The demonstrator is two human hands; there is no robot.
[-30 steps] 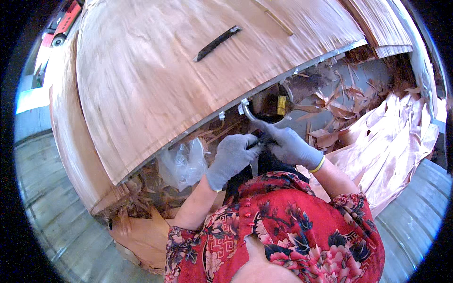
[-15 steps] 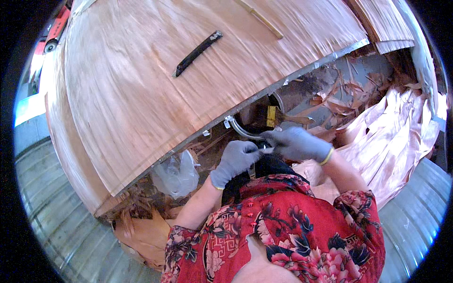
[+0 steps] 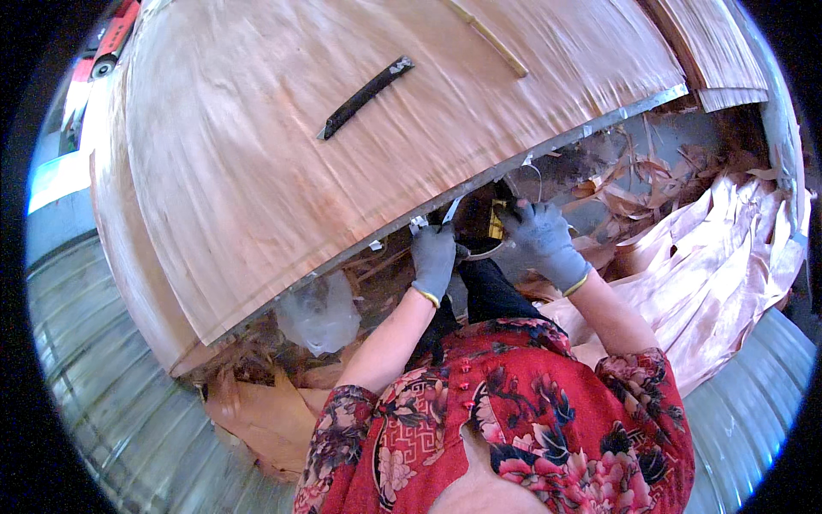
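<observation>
My left hand (image 3: 435, 259), in a grey glove, is closed at the table's near edge, with a thin white strip (image 3: 451, 211) standing up from its fingertips. My right hand (image 3: 552, 247), gloved the same way, reaches over the right side of a dark bucket (image 3: 485, 254) with a pale rim. Beside its fingers shows the yellow band of a paintbrush (image 3: 496, 221); the hand covers the brush handle, and whether it grips it cannot be told. Wood veneer sheets (image 3: 257, 171) cover the table. On them lies a black-handled cutter (image 3: 366, 97).
A thin bamboo stick (image 3: 488, 38) lies farther back on the veneer. Below the edge hangs a clear plastic bag (image 3: 318, 313). Veneer scraps (image 3: 646, 184) and a pile of loose sheets (image 3: 685, 265) lie at right. A red machine (image 3: 111, 38) stands far left.
Both hands were together in front of the bucket and have moved apart. My left hand went forward to the table edge; my right hand went forward over the bucket to the brush.
</observation>
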